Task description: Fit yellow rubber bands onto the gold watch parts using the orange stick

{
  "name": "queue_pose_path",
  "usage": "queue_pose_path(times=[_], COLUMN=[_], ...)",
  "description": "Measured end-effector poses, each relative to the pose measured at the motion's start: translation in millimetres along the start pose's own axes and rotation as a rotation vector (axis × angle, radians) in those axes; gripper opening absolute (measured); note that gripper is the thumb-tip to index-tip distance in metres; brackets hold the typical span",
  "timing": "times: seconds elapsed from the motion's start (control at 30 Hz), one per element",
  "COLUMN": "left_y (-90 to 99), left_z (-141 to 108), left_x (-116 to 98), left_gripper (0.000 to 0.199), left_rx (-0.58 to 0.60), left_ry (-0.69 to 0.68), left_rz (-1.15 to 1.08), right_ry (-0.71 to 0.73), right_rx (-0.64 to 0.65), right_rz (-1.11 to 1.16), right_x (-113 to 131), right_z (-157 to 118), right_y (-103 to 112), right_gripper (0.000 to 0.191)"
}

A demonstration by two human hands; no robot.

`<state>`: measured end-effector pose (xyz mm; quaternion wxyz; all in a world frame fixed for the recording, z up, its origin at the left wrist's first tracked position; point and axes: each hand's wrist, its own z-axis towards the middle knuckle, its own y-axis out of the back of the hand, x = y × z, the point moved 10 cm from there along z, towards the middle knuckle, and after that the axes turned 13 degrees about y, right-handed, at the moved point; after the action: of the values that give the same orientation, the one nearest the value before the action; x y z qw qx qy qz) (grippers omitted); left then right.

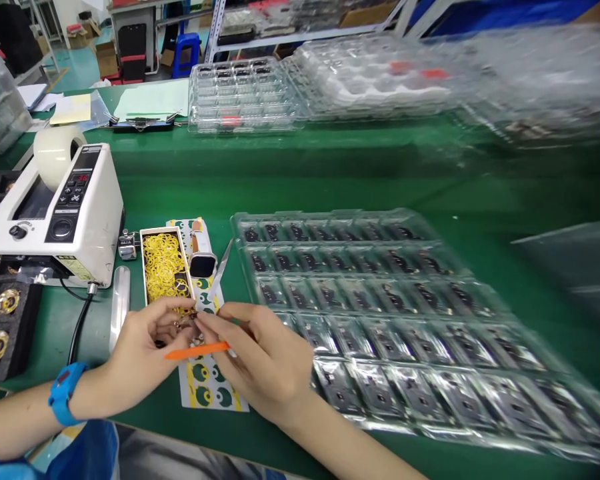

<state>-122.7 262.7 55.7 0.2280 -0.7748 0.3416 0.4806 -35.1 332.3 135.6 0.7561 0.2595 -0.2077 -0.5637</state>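
My left hand [143, 343], with a blue wristband [66, 393], pinches a small metallic part [184, 325] whose kind I cannot make out. Against that part press the fingertips of my right hand [267, 357]. An orange pointed stick [197, 351] sticks out from my right hand's fingers toward the left thumb. Just beyond the fingers stands a white box [143, 267] of yellow rings [165, 263]. Under the hands lies a sticker sheet [210, 393] with yellow and green rounds. A watch [203, 265] and metal tweezers [221, 268] rest on its upper part.
To the right lies a clear tray [330, 310] with dark parts in its pockets. A white tape dispenser [70, 213] stands at left, beside a black foam tray [23, 333] of gold round parts. Stacked clear trays [245, 100] and a clipboard [153, 100] line the back.
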Motion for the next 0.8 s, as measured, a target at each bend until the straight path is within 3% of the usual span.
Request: queue_pose_path(times=[0.17, 0.3, 0.4, 0.6, 0.8], left_y=[-2.6, -1.5, 0.8, -0.4, -2.2], left_z=[-4, -1, 0, -6, -11], left_x=[-4, 5, 9, -3, -8], left_gripper=[0.021, 0.024, 0.024, 0.026, 0.027], left_rx=[0.004, 0.0, -0.028, -0.042, -0.032], left_ry=[-0.083, -0.031, -0.01, -0.157, -0.213], left_rz=[0.073, 0.064, 0.079, 0.166, 0.178], right_ry=[0.106, 0.19, 0.192, 0.133, 0.127], right_rx=[-0.001, 0.035, 0.05, 0.0, -0.03], right_rz=[-0.001, 0.037, 0.048, 0.048, 0.062], right_x=[9, 14, 13, 11, 13], right_z=[-2, -4, -3, -4, -6], right_y=[-3, -7, -6, -4, -4], right_gripper=[0.01, 0.011, 0.009, 0.007, 0.006])
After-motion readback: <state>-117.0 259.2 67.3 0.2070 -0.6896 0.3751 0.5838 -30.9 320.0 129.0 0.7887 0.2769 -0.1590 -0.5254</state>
